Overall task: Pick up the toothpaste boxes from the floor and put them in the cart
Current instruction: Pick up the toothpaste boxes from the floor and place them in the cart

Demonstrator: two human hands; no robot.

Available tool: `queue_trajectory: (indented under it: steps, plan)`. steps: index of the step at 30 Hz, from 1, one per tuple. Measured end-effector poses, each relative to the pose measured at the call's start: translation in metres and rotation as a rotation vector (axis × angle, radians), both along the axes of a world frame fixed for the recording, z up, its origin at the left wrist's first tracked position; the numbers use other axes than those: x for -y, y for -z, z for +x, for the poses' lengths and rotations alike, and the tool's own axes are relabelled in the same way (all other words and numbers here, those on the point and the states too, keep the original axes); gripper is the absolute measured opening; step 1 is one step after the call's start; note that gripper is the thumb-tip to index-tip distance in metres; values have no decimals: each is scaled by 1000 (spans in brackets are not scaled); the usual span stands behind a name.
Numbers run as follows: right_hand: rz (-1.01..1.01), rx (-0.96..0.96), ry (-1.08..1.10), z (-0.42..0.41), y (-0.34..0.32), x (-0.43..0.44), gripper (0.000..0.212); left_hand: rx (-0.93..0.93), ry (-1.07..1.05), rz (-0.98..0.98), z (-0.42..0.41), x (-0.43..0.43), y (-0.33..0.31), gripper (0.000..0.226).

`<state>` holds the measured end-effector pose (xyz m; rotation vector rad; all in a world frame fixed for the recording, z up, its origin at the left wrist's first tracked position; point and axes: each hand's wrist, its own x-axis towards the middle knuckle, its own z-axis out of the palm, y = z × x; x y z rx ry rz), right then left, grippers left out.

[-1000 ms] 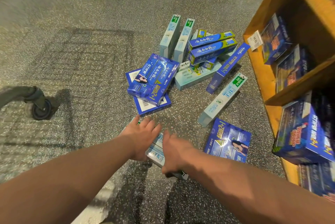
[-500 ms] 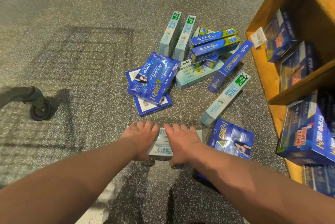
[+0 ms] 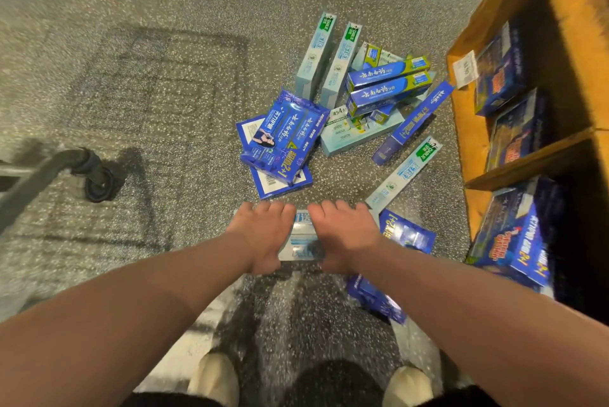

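Both my hands hold one pale blue toothpaste box (image 3: 301, 238) low over the floor. My left hand (image 3: 263, 235) grips its left part and my right hand (image 3: 344, 235) its right part, fingers curled over the far edge. Beyond them lies a heap of several toothpaste boxes: a dark blue multipack (image 3: 285, 136), two stacked blue-green boxes (image 3: 389, 85), pale boxes standing on edge (image 3: 316, 54), and a long pale box (image 3: 403, 172). Another dark blue pack (image 3: 407, 235) lies under my right forearm. Of the cart, only a grey frame bar and a black wheel (image 3: 97, 181) show at the left edge.
A wooden shelf (image 3: 524, 162) with blue toothpaste packs stands on the right. The floor is grey speckled terrazzo (image 3: 164, 93), with the cart's grid shadow across it. My two light shoes (image 3: 216, 380) are at the bottom.
The pale box has turned from slanted to square in front of me. Both hands have shifted onto its far edge and the view has tilted down, showing my shoes.
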<state>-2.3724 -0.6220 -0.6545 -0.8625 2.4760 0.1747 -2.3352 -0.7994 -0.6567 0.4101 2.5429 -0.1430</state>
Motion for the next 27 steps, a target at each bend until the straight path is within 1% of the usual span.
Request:
queue_trajectory:
  steps: [4,11,16,18,21,27]
  plan:
    - [28,-18,-36,5,-137,16,87,-40,-15,27,10,17,-134,77]
    - [-5,-69,-65,36,-402,48,79,-84,3,14,37,54,-393,77]
    - [12,-119,-50,66,-562,67,88,-146,46,-6,63,74,-558,80]
    - [11,-157,-55,77,-614,72,89,-183,52,-1,74,80,-609,81]
    - [-2,-229,-73,93,-677,75,91,-248,48,1,90,85,-668,85]
    - [-70,-342,-97,139,-746,70,89,-387,-8,2,151,77,-752,74]
